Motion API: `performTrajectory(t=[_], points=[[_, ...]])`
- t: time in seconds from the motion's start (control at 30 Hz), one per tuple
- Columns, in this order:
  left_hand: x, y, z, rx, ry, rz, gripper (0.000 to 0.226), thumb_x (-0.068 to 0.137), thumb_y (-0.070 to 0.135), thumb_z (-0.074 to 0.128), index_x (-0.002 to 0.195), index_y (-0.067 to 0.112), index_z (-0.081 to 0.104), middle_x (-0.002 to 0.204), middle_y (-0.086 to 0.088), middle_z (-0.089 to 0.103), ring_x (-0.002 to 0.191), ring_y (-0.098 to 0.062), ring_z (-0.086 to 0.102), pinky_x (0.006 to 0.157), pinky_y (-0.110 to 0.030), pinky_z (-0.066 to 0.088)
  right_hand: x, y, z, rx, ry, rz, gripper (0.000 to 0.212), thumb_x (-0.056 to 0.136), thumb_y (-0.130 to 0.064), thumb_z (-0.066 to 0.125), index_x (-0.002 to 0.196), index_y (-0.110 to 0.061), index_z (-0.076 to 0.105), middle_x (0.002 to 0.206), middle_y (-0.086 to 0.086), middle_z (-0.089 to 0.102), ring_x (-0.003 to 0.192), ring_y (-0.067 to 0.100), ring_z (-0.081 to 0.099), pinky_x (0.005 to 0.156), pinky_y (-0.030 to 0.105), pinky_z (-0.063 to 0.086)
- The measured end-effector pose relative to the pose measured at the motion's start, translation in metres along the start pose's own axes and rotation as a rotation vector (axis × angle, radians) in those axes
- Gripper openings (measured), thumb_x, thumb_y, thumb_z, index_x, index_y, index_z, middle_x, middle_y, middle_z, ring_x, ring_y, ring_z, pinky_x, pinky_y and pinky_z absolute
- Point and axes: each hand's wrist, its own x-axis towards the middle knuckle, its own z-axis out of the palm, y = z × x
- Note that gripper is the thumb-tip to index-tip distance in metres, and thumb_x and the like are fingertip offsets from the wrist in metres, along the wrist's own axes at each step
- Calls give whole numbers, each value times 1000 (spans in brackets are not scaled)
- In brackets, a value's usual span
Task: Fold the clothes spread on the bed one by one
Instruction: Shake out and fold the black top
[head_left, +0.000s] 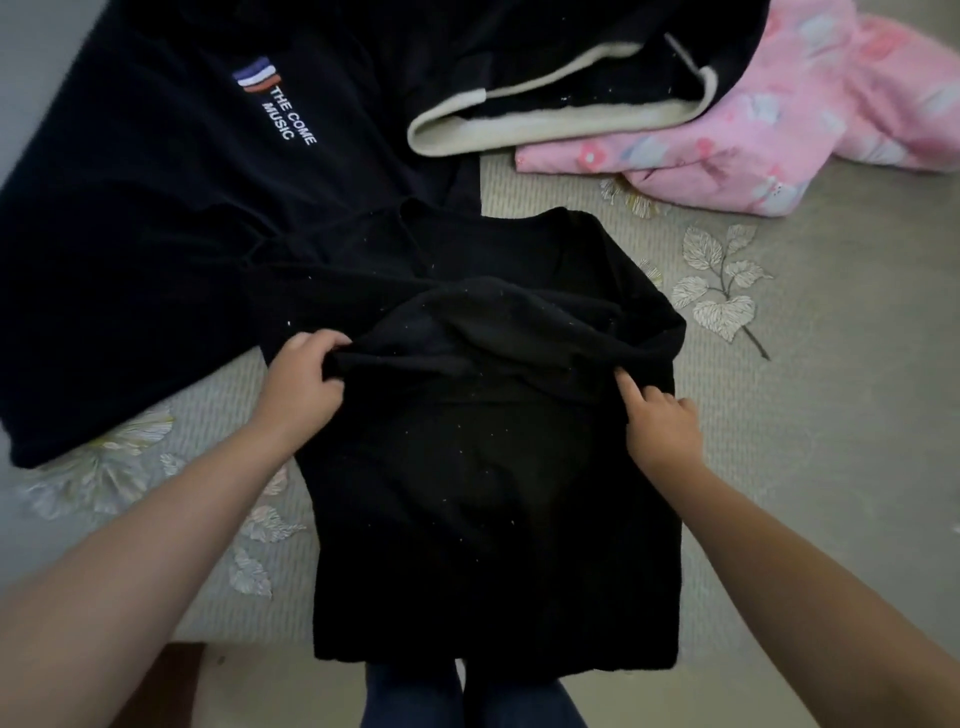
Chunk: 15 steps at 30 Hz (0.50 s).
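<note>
Our left hand (304, 376) has its grip closed on a fold of the black sweater (493, 467); our right hand (662, 423) pinches the opposite edge. The sweater lies on the bed (805, 415), beside a navy hoodie (182, 208).

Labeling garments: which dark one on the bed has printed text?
The navy sweatshirt at far left, with white "THE COME MUSIC" lettering under coloured stripes. The black sweater in both hands and the cream-lined garment show none.
</note>
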Motion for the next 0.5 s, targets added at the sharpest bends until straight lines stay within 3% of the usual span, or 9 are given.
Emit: performTrajectory(t=[0.1,0.17,0.27,0.33,0.37,0.43,0.5], points=[[16,5,-17,-70,56,24,40,76,-11,50,111,7,59,111,-15,56,105,-26,51,86,-25,35,1,4,2,28,32,16,61,92,-31,46,145,-19,19,118,8,53,109,26,50,89,34,36],[18,9,-24,50,103,119,46,72,-16,48,111,5,61,109,-18,53,102,-30,50,84,-25,34,1,-4,4,3,15,9,65,89,-41,50,143,-15,25,121,9,49,111,27,47,88,34,36],[12,13,-32,325,102,449,51,60,-27,55,104,-2,66,93,-30,51,83,-45,52,74,-44,45,11,-15,0,58,33,28,45,92,-24,47,133,-8,39,120,13,51,111,31,48,90,37,36],[15,9,-42,524,144,662,53,48,-27,67,95,-4,69,85,-28,52,69,-46,54,59,-52,48,16,-17,-9,195,146,4,30,86,-6,48,115,3,53,104,23,58,98,38,55,84,43,40],[20,6,-48,576,207,728,51,48,-22,72,95,-2,69,87,-23,49,69,-42,54,56,-52,47,16,-14,-14,283,260,-34,26,81,-2,48,101,9,60,89,29,59,83,42,59,74,45,45],[30,0,-59,613,350,787,46,58,-7,70,100,8,61,89,-10,35,76,-30,42,55,-48,46,14,-1,-24,360,492,-91,33,70,-7,41,83,12,65,64,27,56,55,40,58,54,41,47],[33,-6,-62,648,432,800,42,64,1,64,101,16,51,87,-6,31,75,-25,32,63,-41,41,6,15,-27,330,586,-150,41,66,-14,37,82,10,66,60,24,54,50,37,56,52,39,46]])
